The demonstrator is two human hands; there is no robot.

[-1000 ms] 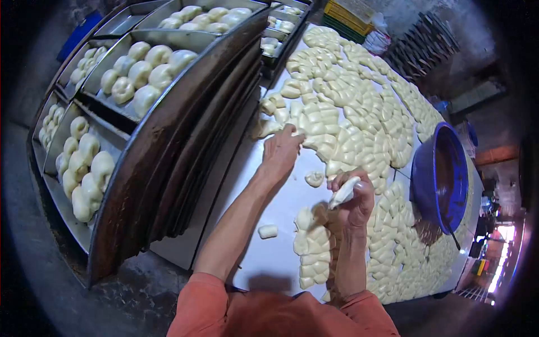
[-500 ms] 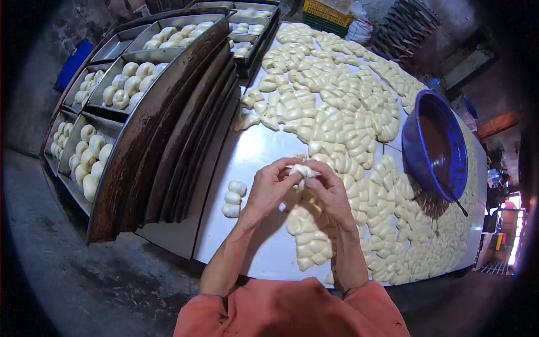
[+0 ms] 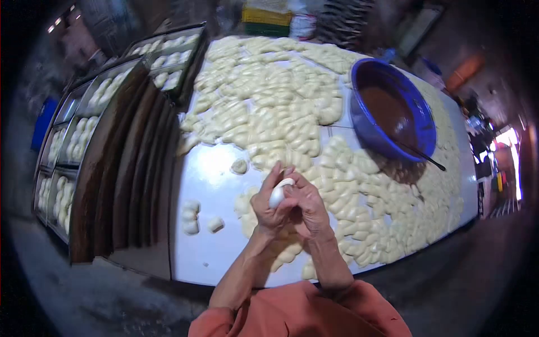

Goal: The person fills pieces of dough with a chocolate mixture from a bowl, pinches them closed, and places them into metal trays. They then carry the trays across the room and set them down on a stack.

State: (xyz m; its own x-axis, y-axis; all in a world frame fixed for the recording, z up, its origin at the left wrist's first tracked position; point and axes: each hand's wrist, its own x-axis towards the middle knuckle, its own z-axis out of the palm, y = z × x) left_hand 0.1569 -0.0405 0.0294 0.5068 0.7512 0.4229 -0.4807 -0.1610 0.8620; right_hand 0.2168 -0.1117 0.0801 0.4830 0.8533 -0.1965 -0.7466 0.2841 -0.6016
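Observation:
My left hand [image 3: 268, 206] and my right hand [image 3: 310, 209] meet over the white table, their fingers closed around one smooth white piece of dough [image 3: 277, 195]. The fingers cover part of it. Close by on the left lie a short group of dough balls [image 3: 191, 218] and a single dough lump [image 3: 215, 225]. Another small dough piece [image 3: 240, 166] rests above them, apart from the large spread. Under and beyond my hands, many flattened dough pieces [image 3: 264, 112] lie packed side by side, glossy and pale.
A blue basin [image 3: 359, 121] of brown filling [image 3: 387, 109] stands on the right, a dark handle [image 3: 429, 162] sticking out over its rim. To the left are stacked trays [image 3: 90, 185] with dough balls. A yellow crate [image 3: 266, 16] is at the back.
The view has turned, so the table and basin appear shifted left. The dough between my hands now looks smoother and rounder, and my fingers wrap it more closely.

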